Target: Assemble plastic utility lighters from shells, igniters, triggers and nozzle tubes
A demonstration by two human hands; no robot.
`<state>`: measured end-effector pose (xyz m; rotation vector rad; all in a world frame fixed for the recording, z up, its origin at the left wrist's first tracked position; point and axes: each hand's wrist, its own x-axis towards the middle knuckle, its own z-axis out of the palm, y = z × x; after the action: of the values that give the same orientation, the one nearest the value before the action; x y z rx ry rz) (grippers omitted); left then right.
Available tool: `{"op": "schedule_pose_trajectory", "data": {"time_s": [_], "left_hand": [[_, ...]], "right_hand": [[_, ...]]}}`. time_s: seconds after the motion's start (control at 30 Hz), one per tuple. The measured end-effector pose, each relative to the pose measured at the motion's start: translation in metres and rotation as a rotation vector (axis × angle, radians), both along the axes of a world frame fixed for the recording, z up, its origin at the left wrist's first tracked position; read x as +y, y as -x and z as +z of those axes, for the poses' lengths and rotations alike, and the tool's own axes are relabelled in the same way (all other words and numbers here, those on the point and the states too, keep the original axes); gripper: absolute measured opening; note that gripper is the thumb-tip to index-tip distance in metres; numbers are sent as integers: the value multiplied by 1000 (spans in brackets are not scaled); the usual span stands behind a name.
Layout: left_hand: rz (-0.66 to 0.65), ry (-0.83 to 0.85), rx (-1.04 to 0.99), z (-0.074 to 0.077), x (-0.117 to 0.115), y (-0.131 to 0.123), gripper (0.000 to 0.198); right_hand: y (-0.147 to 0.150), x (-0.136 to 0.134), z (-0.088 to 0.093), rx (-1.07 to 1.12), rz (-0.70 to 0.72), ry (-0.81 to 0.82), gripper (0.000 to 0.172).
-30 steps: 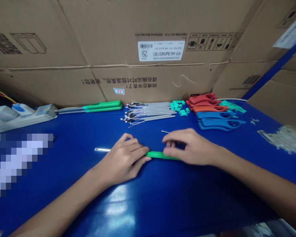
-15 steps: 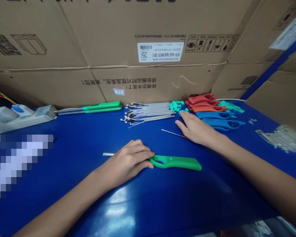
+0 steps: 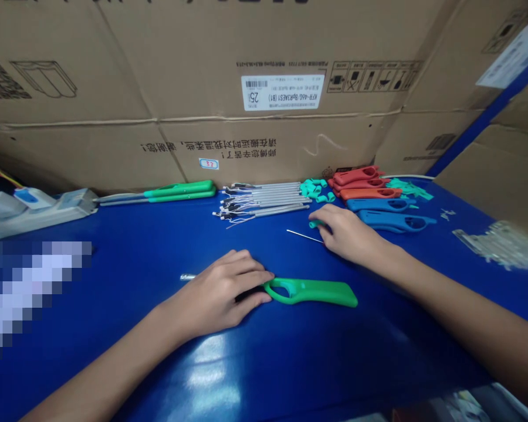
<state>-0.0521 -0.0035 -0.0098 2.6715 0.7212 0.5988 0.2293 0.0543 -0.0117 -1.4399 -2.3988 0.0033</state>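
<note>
My left hand [image 3: 231,290] is closed around the front of a green long-nosed lighter [image 3: 328,292] lying on the blue table. Its metal tube [image 3: 187,277] sticks out to the left past my knuckles, while the handle points right. Between the fingertips of my right hand [image 3: 345,230] is a small teal plastic sleeve [image 3: 315,224]. A thin screwdriver [image 3: 305,235] lies just below that hand, its handle end hidden. Behind are loose teal sleeves [image 3: 315,189] and a row of metal tubes [image 3: 273,199] with wires.
Red handle shells [image 3: 356,176] and blue handle shells [image 3: 396,221] lie at the back right, near clear plastic parts [image 3: 506,246]. Green lighters [image 3: 180,190] and a power strip [image 3: 74,205] sit at the back left. A cardboard box [image 3: 127,146] walls off the back.
My right hand has drawn back toward me from the pile with a teal sleeve in its fingers. My left hand keeps holding the green lighter in place.
</note>
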Motion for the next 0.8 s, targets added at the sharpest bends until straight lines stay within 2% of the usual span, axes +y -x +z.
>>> {"op": "schedule_pose_trajectory", "data": {"time_s": [0.17, 0.37, 0.57, 0.8], "left_hand": [[21, 9, 32, 2, -1, 1, 25], [58, 3, 79, 6, -1, 1, 34], [157, -104, 71, 6, -4, -1, 27], [173, -201, 28, 6, -4, -4, 26]], "right_hand": [[3, -2, 5, 164, 125, -68, 21], [15, -16, 9, 369, 313, -36, 17], [31, -34, 7, 474, 515, -92, 17], [46, -52, 5, 585, 618, -34, 11]]}}
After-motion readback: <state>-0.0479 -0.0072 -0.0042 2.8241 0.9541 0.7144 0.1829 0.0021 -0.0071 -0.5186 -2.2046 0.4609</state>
